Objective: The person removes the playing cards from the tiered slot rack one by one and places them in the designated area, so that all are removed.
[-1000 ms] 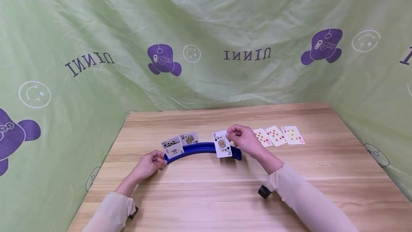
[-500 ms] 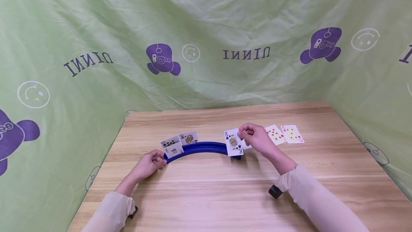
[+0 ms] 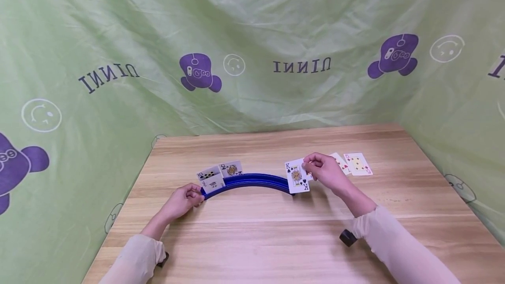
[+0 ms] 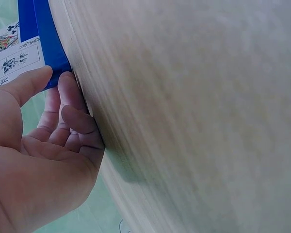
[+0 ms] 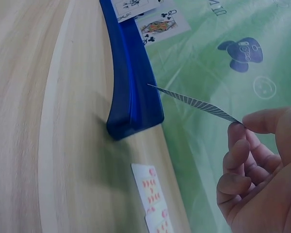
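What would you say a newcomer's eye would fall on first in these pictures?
Probably the blue curved card holder in the middle of the wooden table, its left end pinched by the left hand, with three cards propped at that end. Next comes the king of spades, pinched in the right hand near the holder's right end. Behind the table hangs a green cloth with purple figures.

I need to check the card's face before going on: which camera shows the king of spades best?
The head view: the king of spades faces that camera, K and spades readable, in the right hand. The right wrist view catches it nearly edge-on, as a thin strip; the left wrist view doesn't show it.
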Demonstrator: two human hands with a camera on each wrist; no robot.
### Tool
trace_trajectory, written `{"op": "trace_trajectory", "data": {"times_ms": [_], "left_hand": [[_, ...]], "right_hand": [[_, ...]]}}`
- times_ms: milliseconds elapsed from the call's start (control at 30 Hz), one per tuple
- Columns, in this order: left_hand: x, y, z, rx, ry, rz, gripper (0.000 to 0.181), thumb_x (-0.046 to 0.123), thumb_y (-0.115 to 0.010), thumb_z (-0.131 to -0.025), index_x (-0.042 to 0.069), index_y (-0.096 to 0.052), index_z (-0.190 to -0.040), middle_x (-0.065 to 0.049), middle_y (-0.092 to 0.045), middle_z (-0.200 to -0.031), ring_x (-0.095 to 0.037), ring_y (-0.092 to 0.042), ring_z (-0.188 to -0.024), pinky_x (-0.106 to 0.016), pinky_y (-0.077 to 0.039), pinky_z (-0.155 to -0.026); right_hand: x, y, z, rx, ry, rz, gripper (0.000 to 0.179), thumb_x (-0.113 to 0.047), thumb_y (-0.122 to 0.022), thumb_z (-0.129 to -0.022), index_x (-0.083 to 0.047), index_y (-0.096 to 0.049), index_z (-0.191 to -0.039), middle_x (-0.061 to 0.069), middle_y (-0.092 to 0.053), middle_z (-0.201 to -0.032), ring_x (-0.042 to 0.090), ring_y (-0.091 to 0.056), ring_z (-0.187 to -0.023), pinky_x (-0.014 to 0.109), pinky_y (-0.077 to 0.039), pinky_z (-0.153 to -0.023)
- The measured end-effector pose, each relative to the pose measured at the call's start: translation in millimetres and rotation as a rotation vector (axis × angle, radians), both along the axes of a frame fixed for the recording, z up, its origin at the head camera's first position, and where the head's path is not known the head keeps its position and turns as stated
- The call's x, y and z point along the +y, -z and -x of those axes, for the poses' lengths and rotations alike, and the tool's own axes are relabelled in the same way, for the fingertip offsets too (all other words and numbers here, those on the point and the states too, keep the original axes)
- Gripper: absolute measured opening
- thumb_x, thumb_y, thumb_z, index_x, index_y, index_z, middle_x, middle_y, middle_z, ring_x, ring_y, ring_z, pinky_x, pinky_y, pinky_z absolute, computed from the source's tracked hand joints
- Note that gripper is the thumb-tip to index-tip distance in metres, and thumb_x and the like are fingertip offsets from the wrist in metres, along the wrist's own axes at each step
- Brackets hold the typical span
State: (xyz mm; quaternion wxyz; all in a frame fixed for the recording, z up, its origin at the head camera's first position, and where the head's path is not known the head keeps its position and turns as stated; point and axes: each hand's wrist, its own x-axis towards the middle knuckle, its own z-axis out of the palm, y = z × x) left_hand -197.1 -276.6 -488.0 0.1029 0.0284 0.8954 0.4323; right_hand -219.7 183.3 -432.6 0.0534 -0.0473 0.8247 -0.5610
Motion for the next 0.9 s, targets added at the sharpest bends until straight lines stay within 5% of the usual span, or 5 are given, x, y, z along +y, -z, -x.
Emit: {"op": "trace_trajectory", "data": {"times_ms": [500, 900], "left_hand": [[-0.5, 0.6, 0.4, 0.009, 0.005, 0.015, 0.026, 0.009, -0.07, -0.089, 0.0, -0.061, -0.112, -0.009, -0.071, -0.09, -0.014, -0.06, -0.074, -0.022, -0.045, -0.063], [-2.0, 3.8, 2.0, 0.003, 0.002, 0.015, 0.025, 0.008, -0.069, -0.089, 0.0, -0.061, -0.112, -0.006, -0.07, -0.088, -0.013, -0.06, -0.073, -0.022, -0.046, -0.063]], "right_hand": [[27, 9.8, -8.2, -0.012, 0.036, -0.046, 0.023, -0.014, -0.063, -0.095, 0.005, -0.062, -0.108, 0.002, -0.066, -0.078, 0.006, -0.05, -0.062, 0.021, -0.042, -0.055], [29, 25.4, -10.4, -0.073, -0.019, -0.176, 0.022, -0.014, -0.065, -0.091, 0.0, -0.064, -0.108, 0.006, -0.066, -0.087, 0.018, -0.055, -0.076, 0.025, -0.045, -0.06]]}}
